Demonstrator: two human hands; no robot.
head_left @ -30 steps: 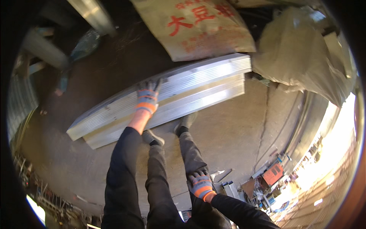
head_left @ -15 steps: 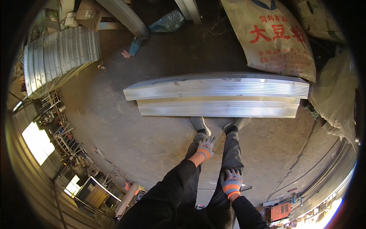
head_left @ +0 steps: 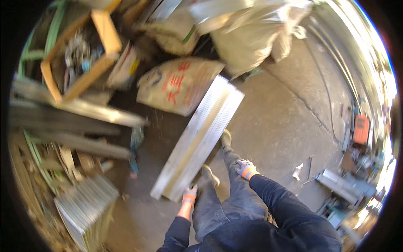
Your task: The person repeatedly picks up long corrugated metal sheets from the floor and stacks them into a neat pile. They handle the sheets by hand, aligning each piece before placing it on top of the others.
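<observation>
A stack of long, ribbed silver metal profiles point(head_left: 191, 147) lies on the floor before my feet, slanting from lower left to upper right. My left hand point(head_left: 189, 194), in a grey and orange work glove, is beside the stack's near end, close to my left leg. Its fingers look slightly apart, with nothing visible in them, though blur hides whether they touch the metal. On my right leg, around the knee, rests my right hand point(head_left: 246, 169) in a matching glove, fingers spread and holding nothing.
A printed woven sack point(head_left: 180, 86) lies against the stack's far side, with a large pale plastic bag point(head_left: 247, 38) behind it. Corrugated metal sheets point(head_left: 86, 201) are piled at left, near long beams point(head_left: 79, 109). An orange-red box point(head_left: 361, 129) and a metal piece point(head_left: 340, 187) are at right.
My view has swung to the right, so the stack now appears slanted. My left hand has moved from in front of my leg to the stack's near end; my right hand stays on my leg.
</observation>
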